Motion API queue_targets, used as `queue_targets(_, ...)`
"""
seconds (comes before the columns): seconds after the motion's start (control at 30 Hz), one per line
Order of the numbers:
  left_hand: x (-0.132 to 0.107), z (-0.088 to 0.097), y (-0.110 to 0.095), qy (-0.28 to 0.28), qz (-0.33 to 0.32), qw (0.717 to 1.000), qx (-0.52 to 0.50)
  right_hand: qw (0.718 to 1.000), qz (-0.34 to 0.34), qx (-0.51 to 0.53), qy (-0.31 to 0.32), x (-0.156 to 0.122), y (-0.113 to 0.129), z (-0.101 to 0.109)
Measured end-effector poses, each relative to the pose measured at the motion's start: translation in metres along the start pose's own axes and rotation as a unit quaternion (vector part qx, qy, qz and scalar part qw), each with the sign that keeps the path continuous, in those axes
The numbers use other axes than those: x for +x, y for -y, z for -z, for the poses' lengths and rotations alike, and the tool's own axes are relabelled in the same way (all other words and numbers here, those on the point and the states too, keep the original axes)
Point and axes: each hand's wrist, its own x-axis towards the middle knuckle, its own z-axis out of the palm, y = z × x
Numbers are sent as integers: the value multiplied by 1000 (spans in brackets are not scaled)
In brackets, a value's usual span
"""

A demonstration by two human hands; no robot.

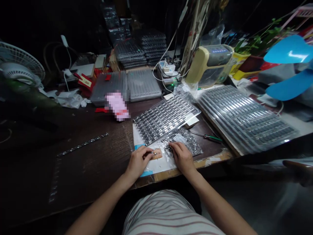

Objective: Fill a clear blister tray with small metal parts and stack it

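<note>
Small metal part [154, 152] sits pinched in the left hand's [138, 162] fingertips, just above a workbench [93, 163], wrist low and forearm angled inward, while the right hand [182, 157], fingers curled downward, grips a clear bag of metal pieces [188, 141] right beside it.

Dark wood desk [97, 166], front edge worn. Front middle: white sheet [139, 138] with blue tape, clear bag of metal parts [188, 140] at its right side, clear tray of metal parts [165, 117] on its back end. Green-handled screwdriver [206, 137] just right of the bag. Stacked clear trays [246, 119] toward right edge. Metal strip [82, 144] on left half. Two grey plastic cases [109, 88] along back, blurred pink item [117, 106] touching the front of one, crumpled white plastic [70, 99] near back left corner
</note>
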Motion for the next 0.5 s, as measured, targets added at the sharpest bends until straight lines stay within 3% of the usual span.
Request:
queue_targets(0.23,-4,-11,3,-18,-56,997,42,1000,-2,13,-3,0,-1,1)
queue_targets(0.5,-2,-14,1,-22,-76,993,93,1000,3,26,-3,-1,-1,3)
